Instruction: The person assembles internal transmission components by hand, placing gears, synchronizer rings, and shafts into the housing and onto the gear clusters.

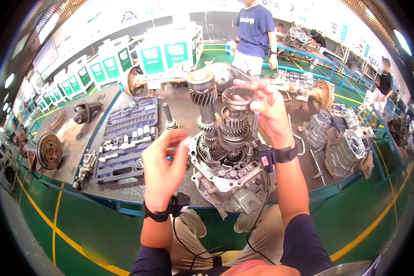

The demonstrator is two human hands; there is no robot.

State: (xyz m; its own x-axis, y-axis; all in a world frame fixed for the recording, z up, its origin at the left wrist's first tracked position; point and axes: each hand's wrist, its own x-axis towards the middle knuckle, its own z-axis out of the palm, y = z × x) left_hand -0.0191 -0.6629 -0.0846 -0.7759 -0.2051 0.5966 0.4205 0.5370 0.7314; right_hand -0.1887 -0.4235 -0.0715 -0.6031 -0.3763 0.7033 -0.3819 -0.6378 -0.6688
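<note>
A gearbox [237, 177] with its gear shafts standing upright out of the casing is on the bench in front of me. My right hand [270, 106] grips a synchronizer sleeve [238, 104], a metal ring with inner teeth, by its right side. It is at the top of the right gear stack [234, 126]; whether it rests there or is just above, I cannot tell. To the left rises a taller shaft with a helical gear [203, 95]. Beside the casing's left edge, my left hand [164, 161] has loosely bent fingers, thumb apart, holding nothing visible. Behind it stands a thin shaft [169, 115].
An open socket tool case [124, 152] lies to the left. An axle with a drum [134, 82] stretches along the back. More gearbox casings [347, 149] sit at the right, with a metal bar [317, 166] near them. Across the bench stands a person [255, 34].
</note>
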